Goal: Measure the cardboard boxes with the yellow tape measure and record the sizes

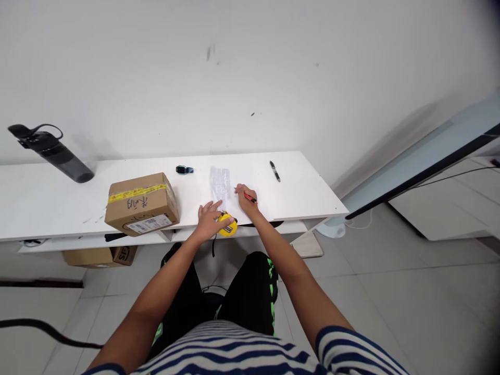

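Note:
A yellow tape measure [228, 227] lies at the front edge of the white table [304, 192]. My left hand [208, 221] rests on it with fingers spread, thumb and fingers touching its case. My right hand [245, 198] is closed on a red pen [250, 197], its tip near a white printed slip of paper [220, 183] lying flat on the table just beyond both hands.
A taped cardboard box [141, 203] overhangs the table's front edge at left. A dark water bottle [54, 152] stands at far left, a small dark gadget [184, 169] and a black pen [274, 171] lie near the wall. Another box [102, 255] sits under the table.

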Available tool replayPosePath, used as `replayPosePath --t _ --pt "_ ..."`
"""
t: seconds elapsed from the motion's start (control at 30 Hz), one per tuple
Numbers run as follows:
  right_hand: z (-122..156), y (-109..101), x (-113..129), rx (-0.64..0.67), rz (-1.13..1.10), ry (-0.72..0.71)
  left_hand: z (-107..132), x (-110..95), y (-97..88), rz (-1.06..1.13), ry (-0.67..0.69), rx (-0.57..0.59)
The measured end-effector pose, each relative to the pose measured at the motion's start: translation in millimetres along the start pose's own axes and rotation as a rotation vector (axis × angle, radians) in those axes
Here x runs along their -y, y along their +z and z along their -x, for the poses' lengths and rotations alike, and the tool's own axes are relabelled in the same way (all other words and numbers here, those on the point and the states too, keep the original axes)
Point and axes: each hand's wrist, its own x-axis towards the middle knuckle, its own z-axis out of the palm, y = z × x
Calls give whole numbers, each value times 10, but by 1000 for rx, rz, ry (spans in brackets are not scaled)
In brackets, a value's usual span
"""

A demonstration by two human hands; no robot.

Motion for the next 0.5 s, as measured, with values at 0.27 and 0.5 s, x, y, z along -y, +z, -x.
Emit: replayPosePath --t 0.27,0.5 --pt "-16 112 51 121 -107 71 13 -32 -17 -26 -17 38" --pt "33 138 20 127 -34 37 38 -81 -46 -119 -34 95"
